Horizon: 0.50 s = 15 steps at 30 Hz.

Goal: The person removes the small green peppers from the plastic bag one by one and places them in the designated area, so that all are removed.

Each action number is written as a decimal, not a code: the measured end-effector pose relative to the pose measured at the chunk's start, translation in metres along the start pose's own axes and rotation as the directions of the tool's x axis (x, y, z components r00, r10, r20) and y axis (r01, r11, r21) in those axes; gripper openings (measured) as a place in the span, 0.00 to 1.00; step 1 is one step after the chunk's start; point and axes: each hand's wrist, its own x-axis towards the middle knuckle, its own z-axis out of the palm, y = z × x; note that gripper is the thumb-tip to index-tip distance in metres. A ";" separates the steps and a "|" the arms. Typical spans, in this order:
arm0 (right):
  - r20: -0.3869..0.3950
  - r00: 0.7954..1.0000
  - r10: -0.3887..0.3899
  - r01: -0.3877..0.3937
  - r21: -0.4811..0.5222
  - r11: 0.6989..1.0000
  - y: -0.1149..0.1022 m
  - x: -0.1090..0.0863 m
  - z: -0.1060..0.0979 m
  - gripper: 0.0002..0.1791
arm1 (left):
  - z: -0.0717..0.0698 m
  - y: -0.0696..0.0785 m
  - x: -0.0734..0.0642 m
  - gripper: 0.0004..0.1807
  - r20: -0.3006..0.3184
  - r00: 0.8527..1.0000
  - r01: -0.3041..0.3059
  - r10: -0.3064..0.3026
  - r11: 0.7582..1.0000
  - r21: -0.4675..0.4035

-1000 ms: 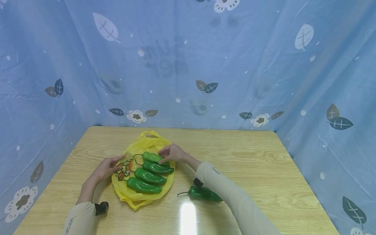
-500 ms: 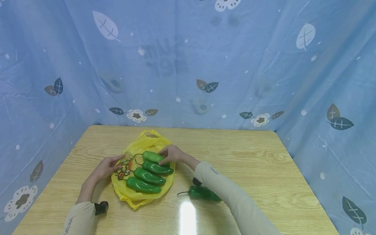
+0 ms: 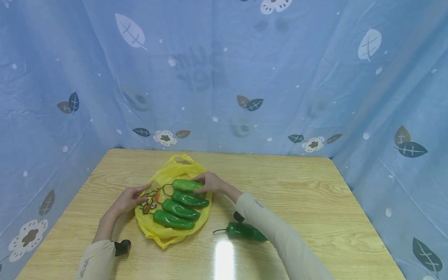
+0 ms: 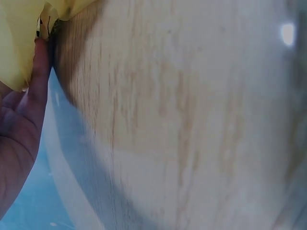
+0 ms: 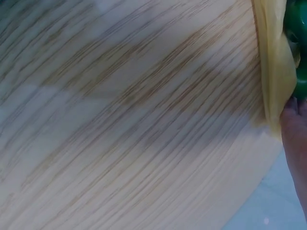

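A yellow plastic bag point(image 3: 164, 236) lies spread on the table with several green peppers in a row on it. My right hand point(image 3: 211, 182) grips the blunt end of the farthest, lighter green pepper point(image 3: 182, 184), thumb on the near side; its tip is hidden. In the right wrist view, dark green peppers point(image 5: 295, 24) show at the bag's edge. At the bag's left edge my left hand point(image 3: 126, 200) rests, thumb and fingers apart, beside an orange, green and black patterned patch point(image 3: 149, 200). The left wrist view shows one finger straight against the yellow plastic point(image 4: 14, 43).
Another green pepper point(image 3: 241, 230) lies on the wooden table point(image 3: 280, 186), partly under the right forearm. Blue curtains point(image 3: 210, 77) with leaf and flower prints stand behind and on both sides. Light glares off the table point(image 3: 224, 256) near the front.
The farthest pepper shifts a little rightward and lies closer to the pepper beside it, with my right hand on its end. My left hand holds its place; the view shifts slightly.
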 end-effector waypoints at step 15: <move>-0.103 0.992 -0.074 0.082 0.076 0.994 0.010 -0.003 -0.008 0.28 | -0.001 0.000 0.000 0.27 -0.013 1.000 -0.005 0.005 0.999 0.045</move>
